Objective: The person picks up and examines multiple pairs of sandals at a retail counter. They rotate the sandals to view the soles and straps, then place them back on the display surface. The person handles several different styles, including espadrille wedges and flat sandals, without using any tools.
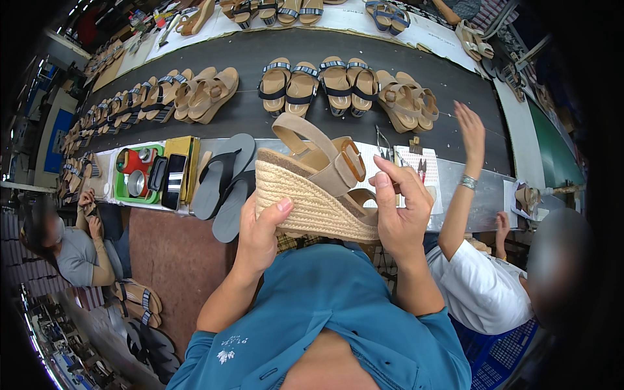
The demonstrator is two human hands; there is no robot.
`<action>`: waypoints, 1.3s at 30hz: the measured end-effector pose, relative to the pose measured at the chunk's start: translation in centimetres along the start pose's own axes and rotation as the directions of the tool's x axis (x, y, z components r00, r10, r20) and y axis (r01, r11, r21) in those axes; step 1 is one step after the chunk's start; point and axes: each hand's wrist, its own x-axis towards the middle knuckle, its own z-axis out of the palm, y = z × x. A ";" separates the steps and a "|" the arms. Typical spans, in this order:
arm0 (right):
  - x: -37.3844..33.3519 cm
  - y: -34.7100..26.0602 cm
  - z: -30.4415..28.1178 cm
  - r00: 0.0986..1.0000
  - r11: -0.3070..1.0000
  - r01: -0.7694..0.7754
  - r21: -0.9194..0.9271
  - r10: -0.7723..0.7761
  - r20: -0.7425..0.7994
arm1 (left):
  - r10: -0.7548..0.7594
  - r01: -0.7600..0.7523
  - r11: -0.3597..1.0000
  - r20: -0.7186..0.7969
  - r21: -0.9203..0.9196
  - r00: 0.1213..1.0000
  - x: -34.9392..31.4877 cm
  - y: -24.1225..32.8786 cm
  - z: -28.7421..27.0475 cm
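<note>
A beige wedge sandal (312, 198) with a woven rope-covered sole is held up in front of my chest, its heel to the left and toe to the right. My left hand (261, 234) is closed round the heel end, thumb against the woven side. At the toe end, my right hand (404, 208) is closed on the sandal, thumb and forefinger raised close together by the front strap. Whether anything small lies between those two fingertips cannot be made out. A brown buckle (351, 161) sits on the ankle strap, which stands up in a loop.
Rows of sandals (286, 84) stand on the dark conveyor belt (448, 65) ahead. Grey flip-flops (224, 175), a phone (174, 179) and a green tray (121, 188) lie left; pliers (383, 144) lie right. Co-workers sit on both sides; one arm (473, 143) reaches over the belt.
</note>
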 end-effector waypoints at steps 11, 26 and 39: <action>-0.4 -0.4 -0.7 0.999 0.999 0.011 -0.045 -0.009 0.044 | -0.022 0.022 1.000 0.018 0.004 1.000 -0.5 1.0 0.4; 0.4 -2.0 -0.6 0.855 0.861 0.450 -0.236 -0.340 0.392 | 0.011 -0.018 0.875 0.018 0.483 1.000 -1.2 0.7 0.8; -0.9 1.0 -0.6 0.916 0.924 0.327 -0.197 -0.259 0.307 | -0.074 -0.047 0.762 0.159 0.645 0.984 0.4 0.6 0.9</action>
